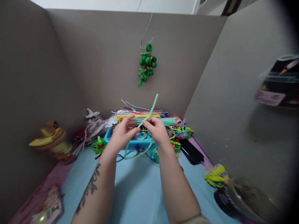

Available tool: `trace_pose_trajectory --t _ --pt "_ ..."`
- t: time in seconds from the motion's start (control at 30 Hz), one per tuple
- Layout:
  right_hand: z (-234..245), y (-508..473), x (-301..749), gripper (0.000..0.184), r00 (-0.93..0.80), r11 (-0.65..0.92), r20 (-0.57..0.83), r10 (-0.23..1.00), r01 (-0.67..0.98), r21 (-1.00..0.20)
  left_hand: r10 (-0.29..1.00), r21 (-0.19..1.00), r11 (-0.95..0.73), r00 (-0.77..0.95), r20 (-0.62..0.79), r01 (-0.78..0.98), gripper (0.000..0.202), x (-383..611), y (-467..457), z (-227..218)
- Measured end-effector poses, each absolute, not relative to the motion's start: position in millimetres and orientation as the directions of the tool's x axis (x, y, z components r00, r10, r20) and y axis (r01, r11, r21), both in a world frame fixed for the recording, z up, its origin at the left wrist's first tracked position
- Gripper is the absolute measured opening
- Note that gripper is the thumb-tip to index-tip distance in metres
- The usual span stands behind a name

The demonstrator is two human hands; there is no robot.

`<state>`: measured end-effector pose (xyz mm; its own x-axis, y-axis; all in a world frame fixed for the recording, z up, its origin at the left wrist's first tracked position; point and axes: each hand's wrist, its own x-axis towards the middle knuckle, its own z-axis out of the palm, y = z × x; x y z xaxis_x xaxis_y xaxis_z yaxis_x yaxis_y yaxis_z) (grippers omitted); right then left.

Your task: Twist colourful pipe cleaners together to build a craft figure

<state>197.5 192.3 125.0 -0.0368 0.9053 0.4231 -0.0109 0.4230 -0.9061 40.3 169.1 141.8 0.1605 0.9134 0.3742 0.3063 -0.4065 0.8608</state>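
A pale green pipe cleaner (pixel 153 104) is held between my two hands above a blue tray. One straight end sticks up and to the right, while the rest bends down into a loose loop below my fingers. My right hand (pixel 158 130) pinches it between thumb and fingers. Close beside it, my left hand (pixel 122 132) has its thumb at the lower part of the stem, with the fingers curled around. Behind both hands lies a bundle of coloured pipe cleaners (pixel 144 114) across the blue tray (pixel 137 143), which they partly hide.
Green fuzzy figures (pixel 147 62) hang from a wire on the back panel. Around the tray are a green figure (pixel 99 144), finished pieces and plastic wrap. A black phone (pixel 192 152) and a yellow piece (pixel 217 175) lie right; a yellow-brown container (pixel 58 141) stands left. Grey panels enclose three sides.
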Motion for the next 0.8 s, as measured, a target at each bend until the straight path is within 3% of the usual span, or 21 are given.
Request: trace_pose_trajectory --t 0.13,0.47,0.67,0.8 --pt "124 191 194 0.02 -0.061 0.4 0.405 0.912 -0.08 -0.913 0.908 0.857 -0.417 0.182 0.377 0.303 0.021 52 170 136" --pt "126 195 202 0.022 0.048 0.412 0.41 0.911 -0.064 -0.909 0.911 0.759 -0.402 0.144 0.386 0.511 0.022 38 167 143" --pt "124 195 206 0.019 -0.008 0.411 0.411 0.912 -0.038 -0.911 0.903 0.727 -0.421 0.178 0.39 0.543 0.025 25 169 144" --pt "126 192 208 0.018 -0.075 0.445 0.44 0.895 0.078 -0.892 0.917 0.746 -0.398 0.214 0.337 0.534 0.025 16 173 142"
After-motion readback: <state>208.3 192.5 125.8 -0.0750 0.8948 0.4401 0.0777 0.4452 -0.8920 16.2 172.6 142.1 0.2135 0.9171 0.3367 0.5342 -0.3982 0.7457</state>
